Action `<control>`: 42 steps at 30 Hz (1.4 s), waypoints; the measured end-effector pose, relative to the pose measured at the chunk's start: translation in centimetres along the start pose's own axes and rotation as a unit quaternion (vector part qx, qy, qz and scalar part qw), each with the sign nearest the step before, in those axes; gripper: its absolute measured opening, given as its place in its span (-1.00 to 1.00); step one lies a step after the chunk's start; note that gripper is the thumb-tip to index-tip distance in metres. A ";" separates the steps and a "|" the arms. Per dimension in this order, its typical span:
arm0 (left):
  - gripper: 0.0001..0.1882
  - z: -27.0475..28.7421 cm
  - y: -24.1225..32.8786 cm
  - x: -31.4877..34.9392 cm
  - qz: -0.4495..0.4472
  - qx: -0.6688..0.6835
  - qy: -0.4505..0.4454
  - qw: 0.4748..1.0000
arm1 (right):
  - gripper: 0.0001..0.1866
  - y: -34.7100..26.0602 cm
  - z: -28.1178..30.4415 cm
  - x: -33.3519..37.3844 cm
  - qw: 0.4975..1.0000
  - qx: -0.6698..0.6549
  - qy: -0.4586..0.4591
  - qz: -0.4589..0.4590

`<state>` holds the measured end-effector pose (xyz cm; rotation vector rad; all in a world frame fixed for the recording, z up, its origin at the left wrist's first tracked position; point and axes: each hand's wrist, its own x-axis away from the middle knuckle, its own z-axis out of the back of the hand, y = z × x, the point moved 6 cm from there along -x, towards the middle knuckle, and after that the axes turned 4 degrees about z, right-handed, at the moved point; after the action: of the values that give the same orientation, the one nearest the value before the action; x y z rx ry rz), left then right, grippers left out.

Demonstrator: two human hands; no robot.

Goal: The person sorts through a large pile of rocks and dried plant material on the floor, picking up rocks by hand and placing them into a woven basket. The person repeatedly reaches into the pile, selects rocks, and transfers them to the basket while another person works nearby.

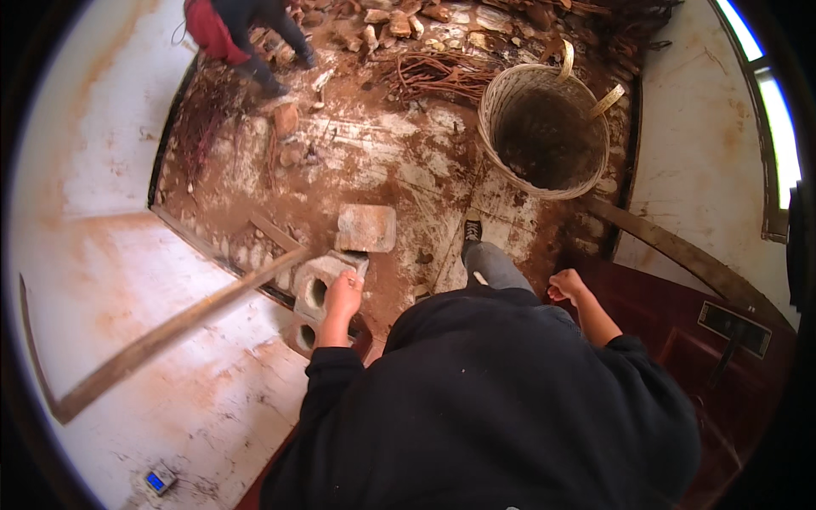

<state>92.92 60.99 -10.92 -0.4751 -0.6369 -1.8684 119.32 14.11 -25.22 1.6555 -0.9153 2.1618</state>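
Observation:
My left hand [343, 295] hangs with its fingers curled closed, and nothing shows in it. In the picture it overlaps the edge of a grey hollow concrete block [308, 276]; I cannot tell whether they touch. Just beyond lies a pale, dirt-stained squarish block [366, 228]. My right hand [568, 286] is out to my right side, fingers bent into a loose fist, with nothing visible in it. The dark red door [654, 319] is what it is nearest to. Ahead on the right stands a large woven basket [491, 136] with two looped handles, its inside dark.
Another person [255, 34] in dark trousers stands at the far left. Bundled thin sticks [438, 76] and broken rubble [395, 24] cover the far floor. Reddish dirt coats the floor [425, 183]. White stained walls [110, 161] flank both sides, with a window [778, 127] at right.

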 end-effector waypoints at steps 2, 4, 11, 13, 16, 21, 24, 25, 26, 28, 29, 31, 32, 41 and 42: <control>-0.74 0.1 2.7 -0.2 0.009 -0.018 -0.025 0.999 | -0.74 -3.7 1.3 -2.2 0.998 -0.032 -0.002 0.054; -0.74 0.1 5.8 -0.6 0.013 0.018 -0.035 0.999 | -0.75 -6.8 3.1 -4.3 0.997 -0.034 -0.014 0.061; -0.75 -0.1 9.3 -2.9 0.054 -0.003 -0.053 0.997 | -0.77 -16.8 5.8 -8.2 0.994 -0.053 -0.012 0.099; -0.75 -0.2 10.1 -4.5 0.062 -0.020 -0.077 0.995 | -0.78 -18.1 5.4 -9.1 0.994 -0.059 -0.007 0.094; -0.74 -0.1 13.7 -7.8 0.079 -0.015 -0.145 0.986 | -0.76 -18.0 5.7 -10.1 0.990 -0.079 -0.002 0.116; -0.73 -0.3 20.8 -18.3 -0.042 -0.062 -0.134 0.988 | -0.80 -15.0 7.9 -10.4 0.992 -0.116 0.046 0.012; -0.71 -2.6 24.2 -25.8 -0.097 -0.020 -0.162 0.982 | -0.77 -13.6 8.3 -11.5 0.988 -0.127 0.081 -0.043; -0.73 -3.4 26.1 -27.5 -0.126 -0.005 -0.157 0.980 | -0.78 -13.0 8.1 -11.9 0.987 -0.116 0.089 -0.064; -0.69 -3.7 28.5 -28.4 -0.118 0.024 -0.180 0.976 | -0.78 -12.7 7.7 -12.4 0.983 -0.138 0.094 -0.074; -0.63 -6.0 33.2 -29.5 -0.109 0.070 -0.254 0.958 | -0.78 -11.7 7.5 -13.7 0.975 -0.188 0.098 -0.073; -0.51 -8.0 34.8 -29.8 -0.108 0.048 -0.289 0.950 | -0.75 -9.3 7.9 -14.9 0.972 -0.145 0.160 -0.088; -0.36 -11.8 34.5 -30.9 -0.040 0.051 -0.326 0.943 | -0.61 -8.9 8.1 -16.5 0.958 -0.058 0.256 -0.116; -0.31 -13.8 34.6 -30.9 -0.002 0.053 -0.343 0.938 | -0.57 -8.2 8.4 -17.3 0.947 -0.070 0.294 -0.109; -0.12 -30.7 33.9 -37.0 0.060 0.186 -0.301 0.933 | -0.40 -5.4 10.9 -25.1 0.809 -0.533 0.242 -0.058; -0.23 -31.0 34.6 -37.1 0.085 0.171 -0.257 0.947 | -0.40 -4.4 11.7 -25.4 0.807 -0.528 0.260 -0.045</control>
<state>137.72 57.76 -49.87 -0.7669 -1.2041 -1.4299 138.72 14.28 -45.89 0.5040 -1.4061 1.3823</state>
